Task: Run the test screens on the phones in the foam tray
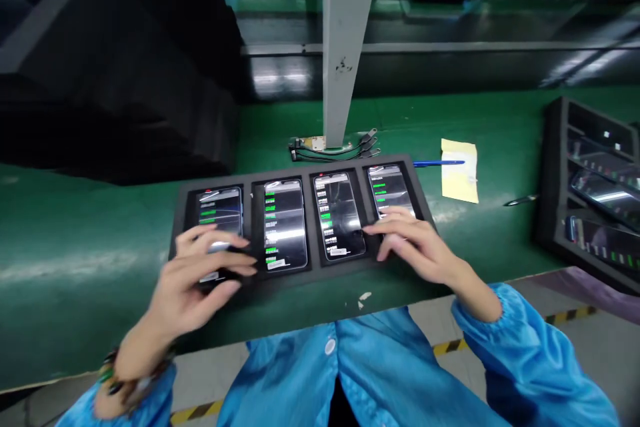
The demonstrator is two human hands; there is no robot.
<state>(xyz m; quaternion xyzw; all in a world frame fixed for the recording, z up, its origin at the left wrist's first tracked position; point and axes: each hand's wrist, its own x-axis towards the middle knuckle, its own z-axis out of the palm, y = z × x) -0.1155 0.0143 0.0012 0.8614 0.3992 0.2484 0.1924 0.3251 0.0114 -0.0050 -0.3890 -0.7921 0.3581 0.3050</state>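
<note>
A black foam tray (pixel 247 227) lies on the green bench in front of me, with several smartphones in its slots. Their lit screens show lists of white and green text. My left hand (pixel 200 277) hovers over the leftmost phone (pixel 220 203), fingers apart and bent, hiding its lower part. Over the rightmost phone (pixel 390 185) is my right hand (pixel 417 243), its fingers spread and covering the lower end. Between my hands, the second phone (pixel 284 220) and the third phone (pixel 340 210) lie uncovered. Neither hand grips anything that I can see.
Beyond the tray, a grey post (pixel 345 47) rises beside short black cables (pixel 335 152). A blue pen (pixel 437 163) touches a yellow paper (pixel 459 177). At right sits another phone-filled tray (pixel 550 173); a tall stack of black trays (pixel 165 93) stands at left.
</note>
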